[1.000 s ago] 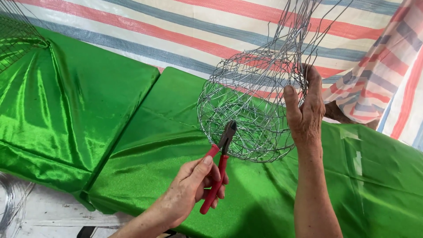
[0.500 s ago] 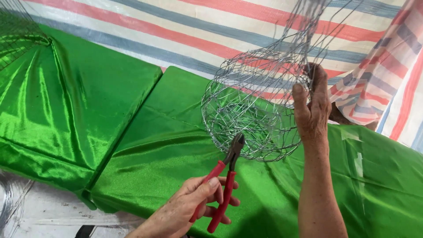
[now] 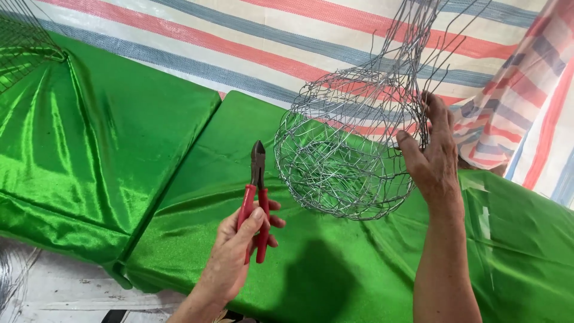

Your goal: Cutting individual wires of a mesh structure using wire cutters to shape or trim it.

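The person holds a wire basket [image 3: 344, 164] up in the air above the green cloth [image 3: 179, 179]. The right hand [image 3: 433, 158] grips it at its right side, fingers closed around the wires where the round body becomes narrow. From there the long loose wires go up and a little to the right, out of the picture. So the long axis of the basket is tilted, and its round open mouth looks down and toward the left.

The left hand [image 3: 242, 239] is closed around the red handles of the pliers [image 3: 256, 197]. The pliers stand almost upright, dark nose pointing up, and the jaws look shut. They are near the left rim of the basket but apart from it; a clear gap shows between the nose and the wires. The basket lies to the right of the pliers and slightly higher, so the left hand is the free one nearest to the rim.

Behind is a striped tarp [image 3: 239, 36].
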